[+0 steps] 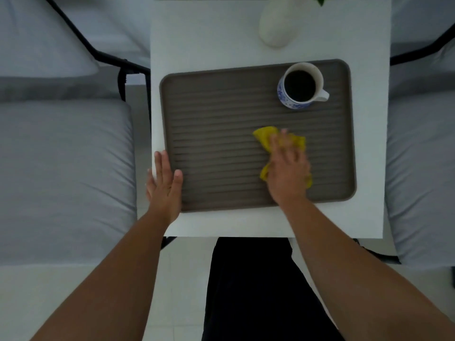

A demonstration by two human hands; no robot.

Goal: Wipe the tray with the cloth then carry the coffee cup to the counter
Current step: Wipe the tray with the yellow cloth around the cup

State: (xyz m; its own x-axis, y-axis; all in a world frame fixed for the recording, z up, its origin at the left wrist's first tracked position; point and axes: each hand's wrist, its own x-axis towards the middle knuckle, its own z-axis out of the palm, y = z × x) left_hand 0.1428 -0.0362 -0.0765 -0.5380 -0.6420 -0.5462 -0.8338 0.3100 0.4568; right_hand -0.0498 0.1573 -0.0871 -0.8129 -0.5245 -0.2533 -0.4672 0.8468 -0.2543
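I've got the 2 grey cushioned seats filling the flanks, the left cushion [64, 173] the widest thing in view and the right cushion [421, 168] running down the far edge, each on a black frame. Between them sits the white table [197, 45], square to me. On it lies the brown ribbed tray [221, 114], taking up most of the tabletop and sitting nearer my edge than the far one. Beyond the tray, apart from it, stands a white vase [278, 23], blurred at the top of the picture with a scrap of green leaf above it.

Now the hands. My left hand [165, 183] lies flat, fingers straight and together, palm down on the tray's left rim near the close corner, thumb reaching onto the ribs; it grips nothing. My right hand [288, 168] is spread open and pressed flat on the yellow cloth [264, 137], pinning it to the ribs in the right half of the tray; the cloth pokes out past the fingertips and at both sides of the palm. The hand is smeared with motion blur.

The coffee cup [299, 86], blue and white outside, full of dark coffee, stands upright in the tray's far right corner, handle pointing right, well clear of the cloth.
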